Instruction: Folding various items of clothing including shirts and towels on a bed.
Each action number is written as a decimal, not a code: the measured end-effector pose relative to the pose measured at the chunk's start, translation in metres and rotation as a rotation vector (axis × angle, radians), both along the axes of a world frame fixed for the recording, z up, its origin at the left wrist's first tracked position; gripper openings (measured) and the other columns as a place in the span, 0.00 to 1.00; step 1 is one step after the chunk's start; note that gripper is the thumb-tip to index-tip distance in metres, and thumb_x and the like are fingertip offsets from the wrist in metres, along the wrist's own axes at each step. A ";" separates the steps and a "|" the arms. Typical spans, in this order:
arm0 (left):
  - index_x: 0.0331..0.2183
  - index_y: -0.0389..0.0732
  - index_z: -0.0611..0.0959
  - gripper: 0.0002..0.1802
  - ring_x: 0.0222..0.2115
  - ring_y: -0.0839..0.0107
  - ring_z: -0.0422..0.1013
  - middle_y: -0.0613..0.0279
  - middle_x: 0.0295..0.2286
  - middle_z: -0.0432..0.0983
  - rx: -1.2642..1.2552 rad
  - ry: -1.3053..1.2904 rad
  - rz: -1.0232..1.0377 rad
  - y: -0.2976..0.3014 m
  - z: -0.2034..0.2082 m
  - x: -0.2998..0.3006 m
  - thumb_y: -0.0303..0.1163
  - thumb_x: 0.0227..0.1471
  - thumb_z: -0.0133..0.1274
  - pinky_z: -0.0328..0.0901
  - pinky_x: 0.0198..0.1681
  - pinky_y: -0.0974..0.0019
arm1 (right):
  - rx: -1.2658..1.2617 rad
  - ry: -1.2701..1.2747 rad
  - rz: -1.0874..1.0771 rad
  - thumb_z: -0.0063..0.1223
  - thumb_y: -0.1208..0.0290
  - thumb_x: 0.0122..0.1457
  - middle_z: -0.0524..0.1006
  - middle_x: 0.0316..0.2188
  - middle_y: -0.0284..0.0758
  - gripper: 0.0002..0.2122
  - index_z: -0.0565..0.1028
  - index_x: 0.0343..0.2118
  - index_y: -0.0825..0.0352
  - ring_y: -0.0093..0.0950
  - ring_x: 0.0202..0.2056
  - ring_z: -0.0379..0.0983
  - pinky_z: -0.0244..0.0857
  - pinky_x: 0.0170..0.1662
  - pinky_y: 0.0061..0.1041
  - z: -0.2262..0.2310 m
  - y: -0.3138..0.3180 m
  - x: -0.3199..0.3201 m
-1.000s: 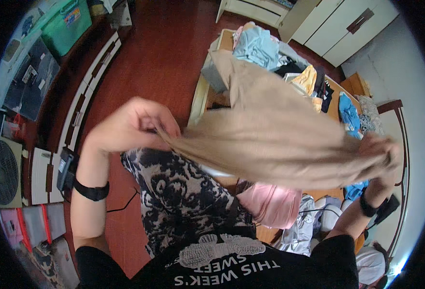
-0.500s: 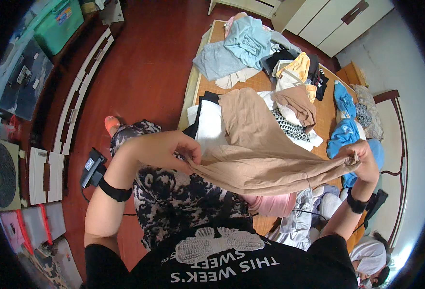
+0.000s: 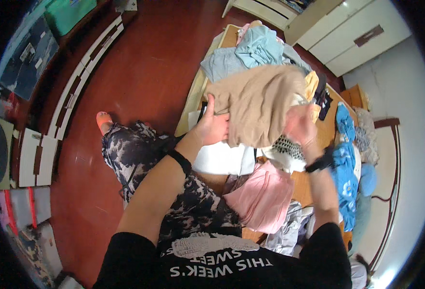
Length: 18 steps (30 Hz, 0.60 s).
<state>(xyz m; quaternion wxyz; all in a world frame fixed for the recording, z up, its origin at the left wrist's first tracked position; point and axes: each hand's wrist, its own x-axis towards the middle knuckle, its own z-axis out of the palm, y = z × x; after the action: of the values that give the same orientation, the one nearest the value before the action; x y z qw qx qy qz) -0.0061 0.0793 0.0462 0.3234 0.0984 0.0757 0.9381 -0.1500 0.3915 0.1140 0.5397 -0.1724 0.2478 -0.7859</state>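
A tan piece of clothing (image 3: 258, 103), loosely doubled over, is spread above the pile on the bed. My left hand (image 3: 213, 127) is at its left edge, thumb pointing up and fingers curled against the cloth. At the opposite edge is my right hand (image 3: 300, 126), smeared by motion, so its grip does not show clearly. Under and in front of the tan cloth lies a white garment (image 3: 227, 160). A black-and-white patterned cloth (image 3: 289, 147) shows below my right hand. Closer to me rests a folded pink garment (image 3: 263, 197).
Light blue clothes (image 3: 259, 45) and a grey garment (image 3: 222, 63) are heaped at the far end of the bed. Blue clothing (image 3: 345, 164) lies along the right side, by the headboard (image 3: 383, 173). White drawers (image 3: 85, 72) line the left wall above the red floor (image 3: 140, 72).
The tan garment was stretched wide and low between my hands; it is now gathered and farther out over the pile. Both hands have moved forward and closer together, uncovering the pink garment.
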 end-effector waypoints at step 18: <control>0.50 0.37 0.67 0.25 0.47 0.69 0.66 0.59 0.45 0.68 -0.733 -0.208 0.458 0.015 -0.022 -0.017 0.38 0.54 0.48 0.60 0.50 0.65 | 0.818 0.123 -0.570 0.44 0.69 0.60 0.75 0.38 0.37 0.12 0.70 0.42 0.71 0.26 0.39 0.73 0.67 0.43 0.26 -0.024 -0.066 0.057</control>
<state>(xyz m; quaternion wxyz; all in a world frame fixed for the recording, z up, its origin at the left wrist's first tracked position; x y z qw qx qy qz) -0.0227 0.0945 0.0237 0.1265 -0.1372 0.3902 0.9016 -0.0930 0.3258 0.0902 0.3115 0.0817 0.6041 -0.7289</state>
